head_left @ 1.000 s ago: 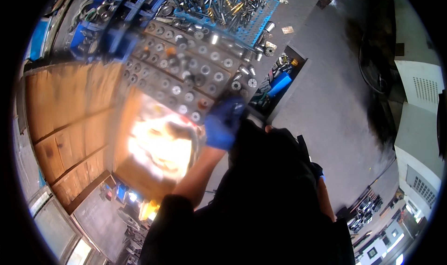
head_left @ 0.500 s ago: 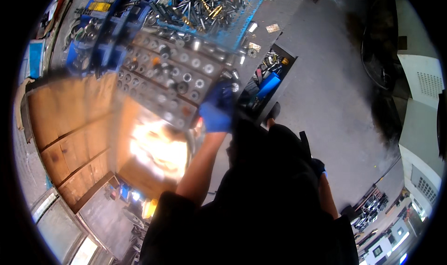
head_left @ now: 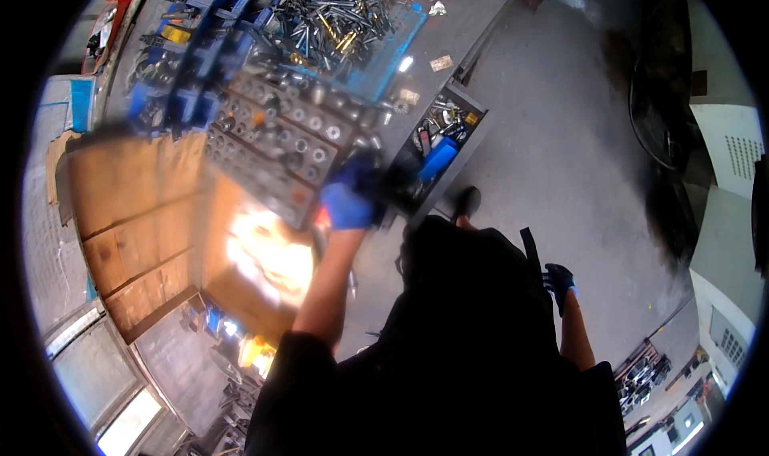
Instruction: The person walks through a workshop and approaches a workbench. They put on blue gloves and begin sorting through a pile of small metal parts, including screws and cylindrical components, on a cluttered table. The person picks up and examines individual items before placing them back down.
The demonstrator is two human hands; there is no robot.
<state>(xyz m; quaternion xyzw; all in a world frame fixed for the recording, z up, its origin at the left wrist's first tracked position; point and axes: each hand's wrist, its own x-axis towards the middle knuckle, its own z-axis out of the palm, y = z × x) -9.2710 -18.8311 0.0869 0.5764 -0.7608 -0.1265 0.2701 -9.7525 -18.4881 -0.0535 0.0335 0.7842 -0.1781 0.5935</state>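
Metal rack (head_left: pixel 260 190): is looking dull grey-brown and stepped, its rows of round, silvery, slotted pieces (head_left: pixel 301 145) showing dark centres; motion is blurring its near end.
Rack place: is sitting ahead and to the left of the person, between the blue bins (head_left: pixel 186 104) and the open drawer (head_left: pixel 460 153).
Counts: one rack, one open drawer and one bright blue object (head_left: pixel 437 159) inside it are showing; two orange spots are standing out on the rack; the round pieces are blurring too much to count.
Tray: one blue tray (head_left: pixel 407 48) is lying beyond the rack, beside a heap of thin metal bits (head_left: pixel 324 25).
Left hand (head_left: pixel 350 193): is wearing a blue, dark-fingered glove just beside the rack's near right corner; blur is hiding its grip and any contact, so I cannot tell.
Right hand (head_left: pixel 560 280): is hanging gloved by the person's side, fingers partly bent; I cannot tell whether it is grasping anything.
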